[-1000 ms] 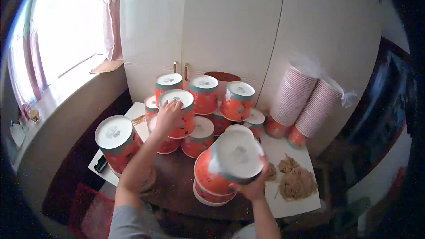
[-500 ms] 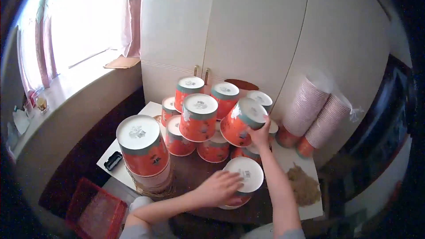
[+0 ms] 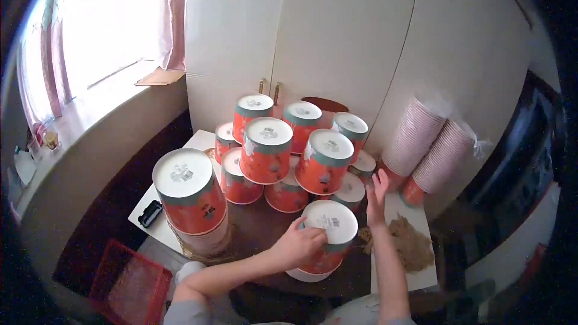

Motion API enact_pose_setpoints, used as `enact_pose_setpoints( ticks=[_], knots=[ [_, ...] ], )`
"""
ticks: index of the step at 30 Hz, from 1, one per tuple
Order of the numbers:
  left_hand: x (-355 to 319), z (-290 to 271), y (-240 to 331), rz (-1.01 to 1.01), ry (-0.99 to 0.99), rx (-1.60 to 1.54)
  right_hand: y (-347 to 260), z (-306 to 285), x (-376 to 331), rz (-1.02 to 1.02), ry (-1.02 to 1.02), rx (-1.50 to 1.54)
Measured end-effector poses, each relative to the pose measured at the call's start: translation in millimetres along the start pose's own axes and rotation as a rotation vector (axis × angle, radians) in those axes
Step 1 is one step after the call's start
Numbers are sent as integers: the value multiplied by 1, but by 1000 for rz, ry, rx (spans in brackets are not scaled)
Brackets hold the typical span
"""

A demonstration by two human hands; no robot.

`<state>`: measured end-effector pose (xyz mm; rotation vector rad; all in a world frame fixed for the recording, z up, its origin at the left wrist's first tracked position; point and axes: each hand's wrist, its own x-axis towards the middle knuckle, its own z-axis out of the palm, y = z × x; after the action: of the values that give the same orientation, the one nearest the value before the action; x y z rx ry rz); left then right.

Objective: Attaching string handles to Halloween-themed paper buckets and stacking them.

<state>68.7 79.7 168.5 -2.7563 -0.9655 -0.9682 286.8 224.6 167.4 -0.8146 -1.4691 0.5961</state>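
Observation:
Red paper buckets with grey-green bands stand upside down, white bases up. My left hand point(image 3: 299, 243) has its fingers bent against the base edge of the nearest paper bucket point(image 3: 329, 221), which sits over a white rim point(image 3: 310, 276). My right hand point(image 3: 378, 195) is held up with fingers apart and nothing in it. Left of it, an upper-tier bucket point(image 3: 325, 159) rests on the lower ones. Beside that stands another upper bucket point(image 3: 265, 153), with several more behind and below. On the left rises a taller nested stack of buckets point(image 3: 191, 198).
Two long bagged stacks of nested buckets point(image 3: 415, 138) lean at the back right. A brown fibrous clump point(image 3: 409, 244) lies on the white tabletop point(image 3: 400, 207). A black object point(image 3: 150, 213) sits at the left edge, above a red basket point(image 3: 132, 283). Tall white cupboards point(image 3: 337, 30) stand behind.
My right hand has let go of the upper-tier bucket, now level on the pile, and moved down and right. My left hand's fingers have bent onto the nearest bucket. The view has shifted slightly.

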Motion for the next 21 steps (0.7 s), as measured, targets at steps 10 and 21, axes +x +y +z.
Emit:
enact_pose_setpoints(
  ticks=[10,21],
  knots=[
    [21,-33,14,-143,-93,-300,-1,-41,-166,278,-507,-98],
    [46,-102,24,-104,51,-273,20,-55,-177,485,-726,-124]
  ],
)
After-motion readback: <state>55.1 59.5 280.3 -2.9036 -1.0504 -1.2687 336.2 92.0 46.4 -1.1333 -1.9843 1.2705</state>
